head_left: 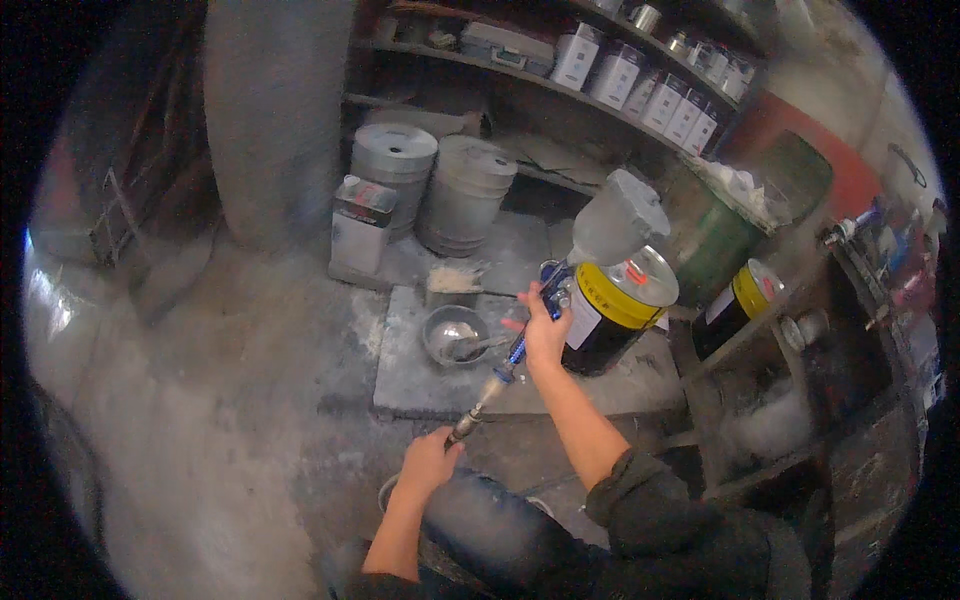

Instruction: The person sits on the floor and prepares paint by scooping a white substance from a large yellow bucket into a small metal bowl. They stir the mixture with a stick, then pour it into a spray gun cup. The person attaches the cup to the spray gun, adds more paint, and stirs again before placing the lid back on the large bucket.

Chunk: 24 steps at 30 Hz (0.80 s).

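Note:
My right hand (pixel 543 325) grips a blue spray gun (pixel 556 285) topped by a translucent grey cup (pixel 610 215). A blue handle with a metal fitting (pixel 485 398) runs down from it to my left hand (pixel 430 460), which is closed round the lower end. Just right of the gun stands a black drum with a yellow band (pixel 625 300) and a silver lid. Below and left of the gun, a round metal bowl (pixel 440 335) with something grey in it sits on a low slab (pixel 410 390).
Two steel drums (pixel 465 195) and a square tin (pixel 358 240) stand behind the slab. Shelves (pixel 450 60) hold rows of tins. At the right are a green bin (pixel 705 235), another yellow-banded drum (pixel 722 325) and a dark rack (pixel 800 390). A pillar (pixel 270 120) rises at the back left.

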### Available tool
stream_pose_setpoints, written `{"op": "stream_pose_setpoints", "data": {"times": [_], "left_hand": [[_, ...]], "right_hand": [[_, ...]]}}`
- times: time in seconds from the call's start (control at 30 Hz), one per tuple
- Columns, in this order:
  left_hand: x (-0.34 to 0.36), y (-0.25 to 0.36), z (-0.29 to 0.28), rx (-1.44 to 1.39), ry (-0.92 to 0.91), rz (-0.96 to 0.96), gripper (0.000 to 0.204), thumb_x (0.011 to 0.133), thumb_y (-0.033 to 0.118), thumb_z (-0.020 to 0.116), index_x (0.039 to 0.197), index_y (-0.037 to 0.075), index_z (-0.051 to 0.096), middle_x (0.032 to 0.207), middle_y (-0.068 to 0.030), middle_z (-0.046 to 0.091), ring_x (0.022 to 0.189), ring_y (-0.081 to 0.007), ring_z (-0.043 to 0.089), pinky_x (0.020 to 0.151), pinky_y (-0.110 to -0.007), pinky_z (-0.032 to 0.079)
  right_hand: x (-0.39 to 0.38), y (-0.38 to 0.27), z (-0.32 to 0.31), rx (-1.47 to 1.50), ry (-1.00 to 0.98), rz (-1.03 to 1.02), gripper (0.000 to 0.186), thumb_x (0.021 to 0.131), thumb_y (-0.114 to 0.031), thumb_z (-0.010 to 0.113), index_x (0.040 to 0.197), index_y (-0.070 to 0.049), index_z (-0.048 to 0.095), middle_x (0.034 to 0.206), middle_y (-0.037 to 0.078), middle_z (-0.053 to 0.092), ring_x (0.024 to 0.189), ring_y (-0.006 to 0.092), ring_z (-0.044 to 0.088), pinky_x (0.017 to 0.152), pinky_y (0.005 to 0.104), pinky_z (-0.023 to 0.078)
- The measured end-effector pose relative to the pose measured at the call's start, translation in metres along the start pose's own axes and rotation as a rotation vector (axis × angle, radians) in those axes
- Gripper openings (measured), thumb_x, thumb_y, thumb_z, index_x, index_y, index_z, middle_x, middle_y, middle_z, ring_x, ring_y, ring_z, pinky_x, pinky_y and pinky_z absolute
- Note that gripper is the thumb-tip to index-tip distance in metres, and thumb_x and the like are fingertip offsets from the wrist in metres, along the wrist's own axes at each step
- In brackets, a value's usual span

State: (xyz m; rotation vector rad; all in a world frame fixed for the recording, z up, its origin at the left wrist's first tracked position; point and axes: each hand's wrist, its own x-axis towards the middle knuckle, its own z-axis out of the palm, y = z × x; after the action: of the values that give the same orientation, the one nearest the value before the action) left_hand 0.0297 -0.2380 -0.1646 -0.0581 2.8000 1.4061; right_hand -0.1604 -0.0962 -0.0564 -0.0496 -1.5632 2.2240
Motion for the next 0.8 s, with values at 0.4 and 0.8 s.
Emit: {"op": "stream_pose_setpoints", "data": {"times": [0.4,0.8], "left_hand": [[0.001,0.019,-0.007,-0.137,0.019,-0.008,0.035,0.086,0.032,0.068,0.107,0.005,0.065,0.090,-0.0184,0.069,0.086,-0.0386,0.065,0.075,-0.045,0.050],[0.001,0.054,-0.027,-0.429,0.259,0.189,0.045,0.084,0.027,0.074,0.124,0.013,0.060,0.095,-0.0151,0.070,0.086,-0.0295,0.069,0.076,-0.035,0.052]], "right_hand": [[0.010,0.000,-0.012,-0.052,0.043,0.183,0.020,0.091,-0.017,0.064,0.105,-0.006,0.055,0.085,0.003,0.056,0.069,0.0152,0.057,0.047,0.0310,0.054],[0.015,-0.061,0.023,0.451,-0.024,0.543,0.026,0.094,-0.022,0.061,0.074,-0.015,0.046,0.061,-0.005,0.042,0.054,0.0093,0.045,0.049,0.0250,0.040]]}}
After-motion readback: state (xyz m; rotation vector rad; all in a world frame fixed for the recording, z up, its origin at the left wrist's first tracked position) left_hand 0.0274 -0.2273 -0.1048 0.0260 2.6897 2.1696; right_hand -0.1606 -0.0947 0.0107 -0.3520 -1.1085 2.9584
